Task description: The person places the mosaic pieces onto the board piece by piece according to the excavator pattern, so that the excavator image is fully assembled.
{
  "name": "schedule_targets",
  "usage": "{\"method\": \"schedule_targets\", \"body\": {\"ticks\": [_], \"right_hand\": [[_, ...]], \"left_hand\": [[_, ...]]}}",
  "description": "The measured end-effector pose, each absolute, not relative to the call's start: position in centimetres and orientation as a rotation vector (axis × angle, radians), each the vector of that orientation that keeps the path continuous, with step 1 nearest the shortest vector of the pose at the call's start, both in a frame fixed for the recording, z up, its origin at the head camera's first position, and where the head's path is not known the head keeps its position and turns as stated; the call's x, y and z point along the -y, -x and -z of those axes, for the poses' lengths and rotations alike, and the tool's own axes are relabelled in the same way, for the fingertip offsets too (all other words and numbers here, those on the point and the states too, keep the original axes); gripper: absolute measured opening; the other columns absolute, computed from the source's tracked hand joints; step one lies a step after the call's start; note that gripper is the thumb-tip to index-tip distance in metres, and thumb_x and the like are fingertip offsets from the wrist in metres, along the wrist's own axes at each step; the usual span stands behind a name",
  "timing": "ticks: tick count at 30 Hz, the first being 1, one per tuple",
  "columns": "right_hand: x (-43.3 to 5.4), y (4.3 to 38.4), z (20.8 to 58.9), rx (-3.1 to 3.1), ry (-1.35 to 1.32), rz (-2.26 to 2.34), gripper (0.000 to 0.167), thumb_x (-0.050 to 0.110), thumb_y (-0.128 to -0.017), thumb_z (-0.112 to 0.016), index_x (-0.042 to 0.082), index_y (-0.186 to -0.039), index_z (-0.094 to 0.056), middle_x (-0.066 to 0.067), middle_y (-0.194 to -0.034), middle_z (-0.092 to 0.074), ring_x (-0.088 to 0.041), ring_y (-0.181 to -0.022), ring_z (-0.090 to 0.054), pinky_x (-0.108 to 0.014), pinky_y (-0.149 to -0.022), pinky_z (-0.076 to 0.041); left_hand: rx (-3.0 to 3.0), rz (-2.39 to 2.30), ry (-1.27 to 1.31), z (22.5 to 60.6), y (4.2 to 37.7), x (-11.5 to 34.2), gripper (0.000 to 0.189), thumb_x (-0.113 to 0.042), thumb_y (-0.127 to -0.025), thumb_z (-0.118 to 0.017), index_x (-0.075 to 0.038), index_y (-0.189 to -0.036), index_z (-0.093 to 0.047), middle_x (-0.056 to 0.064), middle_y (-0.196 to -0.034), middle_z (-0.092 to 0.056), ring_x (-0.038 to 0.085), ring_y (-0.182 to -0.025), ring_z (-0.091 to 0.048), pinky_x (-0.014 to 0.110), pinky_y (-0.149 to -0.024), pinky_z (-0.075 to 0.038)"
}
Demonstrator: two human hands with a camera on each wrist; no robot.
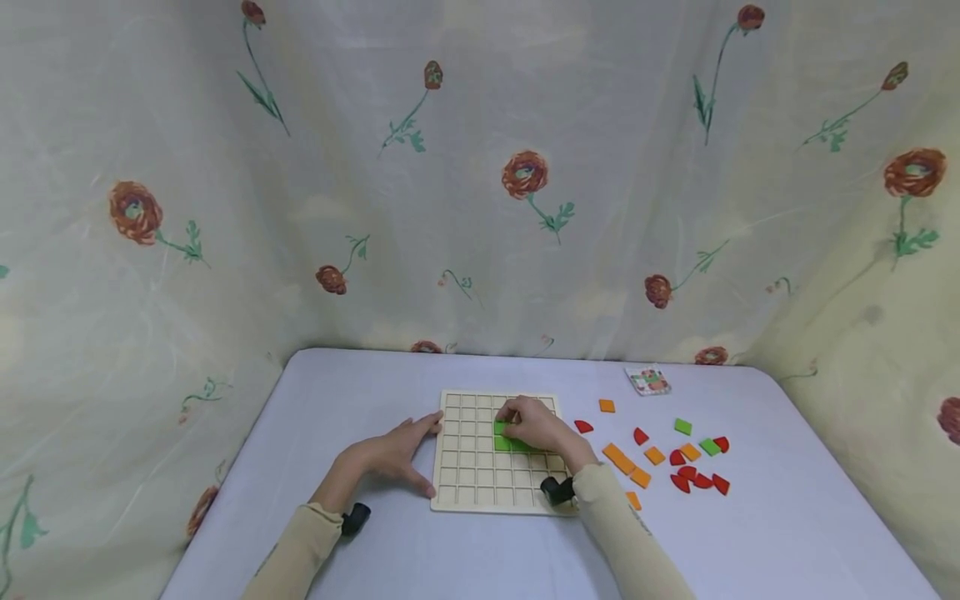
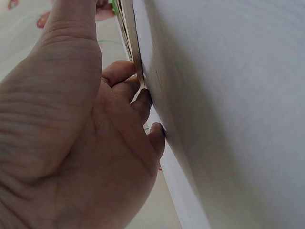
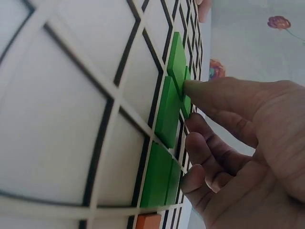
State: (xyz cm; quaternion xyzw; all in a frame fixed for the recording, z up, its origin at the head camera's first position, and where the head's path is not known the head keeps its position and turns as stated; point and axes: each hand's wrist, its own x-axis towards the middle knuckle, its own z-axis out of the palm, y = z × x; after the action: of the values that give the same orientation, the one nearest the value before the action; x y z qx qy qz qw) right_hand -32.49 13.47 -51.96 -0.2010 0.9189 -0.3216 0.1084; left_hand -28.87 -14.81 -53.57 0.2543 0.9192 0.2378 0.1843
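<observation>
A cream grid board [image 1: 459, 500] lies on the table. My left hand [image 1: 397, 450] is at its left edge, fingers spread, the thumb near the lower left corner and the fingertips farther up; the left wrist view shows several fingers [image 2: 157, 136] against the edge and table. Several green square tiles [image 3: 169, 114] sit together in cells right of the board's middle. Over them, my right hand [image 1: 531, 423] pinches one green tile [image 3: 187, 98] between thumb and index finger, the other fingers bent beside it. My hand partly hides these tiles in the head view.
Loose orange squares [image 1: 618, 458], red quarter-circle pieces [image 1: 681, 482] and green squares [image 1: 683, 426] lie right of the board. A small patterned card [image 1: 648, 381] lies at the back right. An orange piece [image 3: 148, 221] shows low in the right wrist view. Flowered curtains [image 1: 525, 275] surround the table.
</observation>
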Motion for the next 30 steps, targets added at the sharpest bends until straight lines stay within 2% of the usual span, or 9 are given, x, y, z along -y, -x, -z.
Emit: {"method": "schedule_targets", "body": {"ticks": [8,16,22,26,30], "right_hand": [[-16.1,32.2,51.2,-2.764,0.524,1.065,0.018,0.014,-0.090,-0.066,0.007,-0.107,-0.069,-0.001,-0.093,-0.063,-0.015,-0.082,-0.054,-0.028,-0.069,-0.049],[-21.4,32.3,50.6,-2.879,0.179,1.031,0.022,0.018,-0.089,-0.068,0.004,-0.107,-0.065,-0.007,-0.093,-0.062,-0.018,-0.078,-0.053,-0.023,-0.061,-0.046],[-24.1,32.0,51.2,-2.821,-0.041,1.010,0.029,0.020,-0.090,-0.067,0.002,-0.113,-0.061,-0.011,-0.099,-0.060,-0.021,-0.081,-0.054,-0.024,-0.066,-0.051],[-24.8,31.6,51.9,-2.804,-0.080,0.984,0.029,0.021,-0.090,-0.069,0.003,-0.110,-0.060,-0.011,-0.098,-0.061,-0.021,-0.084,-0.054,-0.026,-0.072,-0.053],[-25.1,31.3,52.5,-2.829,-0.053,0.960,0.025,0.021,-0.089,-0.070,0.005,-0.105,-0.061,-0.008,-0.094,-0.063,-0.020,-0.081,-0.054,-0.027,-0.072,-0.053]], "left_hand": [[-2.581,-0.689,-0.722,53.7,28.9,14.7,0.133,-0.062,-0.056,-0.084,-0.011,-0.155,-0.011,0.002,-0.158,-0.031,0.022,-0.149,-0.019,0.044,-0.125,-0.008],[-2.592,-0.678,-0.755,53.7,29.0,15.0,0.132,-0.060,-0.058,-0.085,-0.008,-0.155,-0.011,0.000,-0.154,-0.038,0.021,-0.149,-0.020,0.044,-0.125,-0.008],[-2.595,-0.676,-0.765,53.5,29.0,15.1,0.131,-0.059,-0.059,-0.085,-0.007,-0.155,-0.011,0.001,-0.153,-0.039,0.023,-0.149,-0.020,0.045,-0.125,-0.009],[-2.591,-0.674,-0.761,53.4,28.9,15.0,0.131,-0.058,-0.059,-0.085,-0.007,-0.155,-0.011,0.001,-0.153,-0.039,0.023,-0.149,-0.020,0.045,-0.125,-0.009],[-2.587,-0.674,-0.748,53.3,28.8,14.9,0.132,-0.059,-0.059,-0.085,-0.009,-0.155,-0.010,0.000,-0.154,-0.038,0.022,-0.149,-0.020,0.045,-0.125,-0.009]]}}
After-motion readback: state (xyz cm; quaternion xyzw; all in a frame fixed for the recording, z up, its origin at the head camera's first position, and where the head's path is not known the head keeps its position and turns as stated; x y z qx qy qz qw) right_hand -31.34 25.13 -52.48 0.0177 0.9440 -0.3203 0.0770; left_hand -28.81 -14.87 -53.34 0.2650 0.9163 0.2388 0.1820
